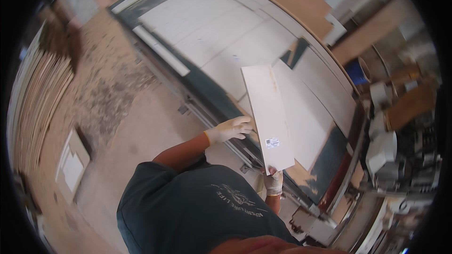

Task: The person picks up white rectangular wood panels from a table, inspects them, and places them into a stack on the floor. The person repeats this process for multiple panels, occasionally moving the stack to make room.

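A long white rectangular board (pixel 266 108) with a small printed label on its near end is held up at a slant over the work table. My right hand (pixel 274 182), in a pale work glove, grips the near end, thumb on top and the other fingers hidden underneath. Beside the board's left edge, my left hand (pixel 230 130) in a similar glove has its fingers stretched toward that edge; whether they touch it is hard to tell. Beneath lie large white panels (pixel 207 21) on the table's dark green surface (pixel 329 164).
A narrow white strip (pixel 161 51) lies along the table's left side. Stacked sheets (pixel 40 108) stand at the far left, and a panel piece (pixel 73 165) rests on the dusty floor. Cluttered equipment (pixel 400 155) and a blue bucket-like container (pixel 358 70) are on the right.
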